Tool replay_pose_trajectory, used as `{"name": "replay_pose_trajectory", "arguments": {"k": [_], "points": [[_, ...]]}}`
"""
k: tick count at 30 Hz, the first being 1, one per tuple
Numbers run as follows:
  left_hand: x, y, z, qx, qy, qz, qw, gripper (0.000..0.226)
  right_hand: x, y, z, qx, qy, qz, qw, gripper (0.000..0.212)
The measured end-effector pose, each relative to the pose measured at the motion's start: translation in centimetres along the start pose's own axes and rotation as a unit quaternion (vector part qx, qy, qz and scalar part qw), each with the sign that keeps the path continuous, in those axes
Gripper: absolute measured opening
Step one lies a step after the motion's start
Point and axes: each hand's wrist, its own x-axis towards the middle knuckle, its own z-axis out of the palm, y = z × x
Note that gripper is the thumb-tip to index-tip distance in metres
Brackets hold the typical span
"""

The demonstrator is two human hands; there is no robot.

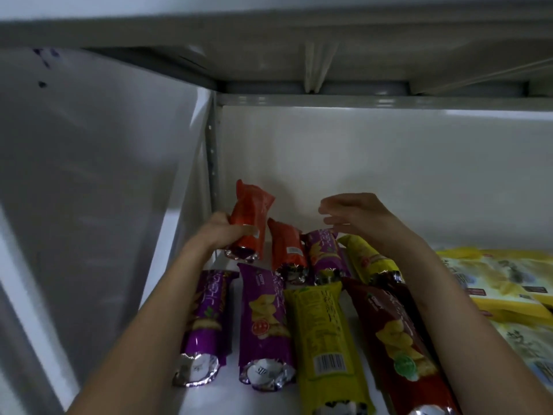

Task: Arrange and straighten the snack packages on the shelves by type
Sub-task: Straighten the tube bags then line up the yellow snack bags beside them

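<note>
White metal shelf (299, 175) carries glossy foil tube packs lying lengthwise; left hand (221, 235) has its grip clamped on an orange pack (250, 223) raised at the rear-left corner, right hand (356, 214) hovering, fingers apart.

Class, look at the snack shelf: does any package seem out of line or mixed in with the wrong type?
Yes. The dark red tube lies slanted across the front row. Colours are mixed: a yellow tube sits between purple and dark red. The left hand holds an orange tube lifted.
</note>
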Motion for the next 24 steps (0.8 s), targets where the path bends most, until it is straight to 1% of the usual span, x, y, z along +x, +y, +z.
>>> {"name": "replay_pose_trajectory", "arguments": {"k": [2, 4, 7, 8, 10, 11, 12, 13, 14, 16, 18, 19, 21, 22, 24], "points": [[0.5, -1.0, 0.1, -0.012, -0.006, -0.027, 1.0, 0.026, -0.1, 0.0, 0.1, -0.035, 0.006, -0.005, 0.999, 0.019], [0.7, -1.6, 0.5, -0.021, -0.017, -0.046, 0.999, 0.034, -0.2, 0.1, 0.2, -0.1, 0.012, -0.023, 0.995, 0.02], [1.0, -2.4, 1.1, 0.0, -0.032, -0.067, 0.997, 0.03, 0.2, 1.0, 0.5, -0.232, 0.019, -0.056, 0.971, 0.03], [0.9, -2.6, 1.2, 0.012, -0.033, -0.071, 0.997, 0.035, 0.3, 1.3, 0.6, -0.275, 0.016, -0.059, 0.96, 0.035], [1.0, -3.0, 1.2, 0.053, -0.042, -0.075, 0.995, 0.063, 0.5, 1.9, 0.7, -0.349, 0.002, -0.054, 0.935, 0.045], [0.8, -2.9, 1.1, 0.075, -0.044, -0.074, 0.993, 0.073, 0.5, 2.0, 0.6, -0.382, -0.005, -0.049, 0.923, 0.05], [0.6, -2.8, 1.0, 0.093, -0.049, -0.064, 0.992, 0.072, 0.4, 2.1, 0.5, -0.41, -0.009, -0.042, 0.911, 0.053], [0.2, -2.4, 0.9, 0.103, -0.058, -0.052, 0.992, 0.061, 0.2, 2.1, 0.3, -0.432, -0.01, -0.037, 0.901, 0.056], [0.0, -2.0, 0.8, 0.111, -0.063, -0.04, 0.991, 0.043, 0.0, 2.1, 0.1, -0.445, -0.007, -0.035, 0.895, 0.058], [0.1, -1.3, 0.6, 0.135, -0.045, -0.019, 0.99, 0.023, -0.4, 2.1, -0.4, -0.453, 0.008, -0.035, 0.891, 0.058], [0.1, 0.0, 0.7, 0.141, -0.012, 0.023, 0.99, 0.023, -0.8, 1.8, -0.6, -0.462, 0.022, -0.04, 0.886, 0.056], [-0.1, 0.7, 0.9, 0.136, -0.002, 0.05, 0.989, 0.019, -1.0, 1.6, -0.5, -0.471, 0.027, -0.043, 0.881, 0.057], [-0.1, 2.1, 1.8, 0.143, -0.002, 0.118, 0.983, 0.049, -1.5, 1.2, -0.3, -0.49, 0.036, -0.045, 0.87, 0.06], [-0.6, 3.0, 2.4, 0.15, -0.005, 0.155, 0.977, 0.056, -1.8, 1.1, -0.2, -0.497, 0.041, -0.046, 0.865, 0.061], [-1.7, 4.6, 3.9, 0.153, -0.022, 0.219, 0.963, 0.057, -2.3, 0.9, -0.2, -0.509, 0.05, -0.045, 0.858, 0.062]]}}
